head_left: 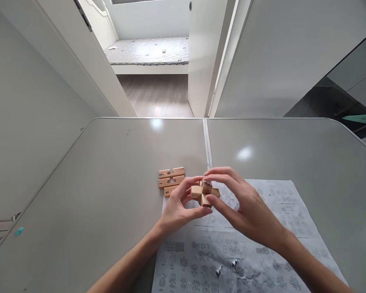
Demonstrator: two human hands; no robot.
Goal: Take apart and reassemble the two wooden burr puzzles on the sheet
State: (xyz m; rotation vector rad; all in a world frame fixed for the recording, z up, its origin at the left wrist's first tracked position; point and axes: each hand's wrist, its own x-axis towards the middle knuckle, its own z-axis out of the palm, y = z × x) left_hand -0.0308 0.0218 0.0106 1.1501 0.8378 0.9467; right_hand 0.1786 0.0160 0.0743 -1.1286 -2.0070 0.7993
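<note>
Several interlocked wooden puzzle pieces form a cross-shaped wooden burr puzzle (205,194), held up over the printed sheet. My left hand (181,203) grips it from the left, thumb below and fingers behind. From the right, my right hand (240,199) closes on it, with the thumb at its lower front and fingertips at its top. A dark mark shows on the upper block. Just beyond my left hand lie loose notched wooden pieces (171,182), some marked with numbers; my left hand partly covers the nearest one.
A large creased instruction sheet (247,248) with small diagrams and two torn spots lies under my hands. The grey table (94,195) has a seam (207,142) down its middle. Past its far edge are an open door (204,53) and a bed (149,51).
</note>
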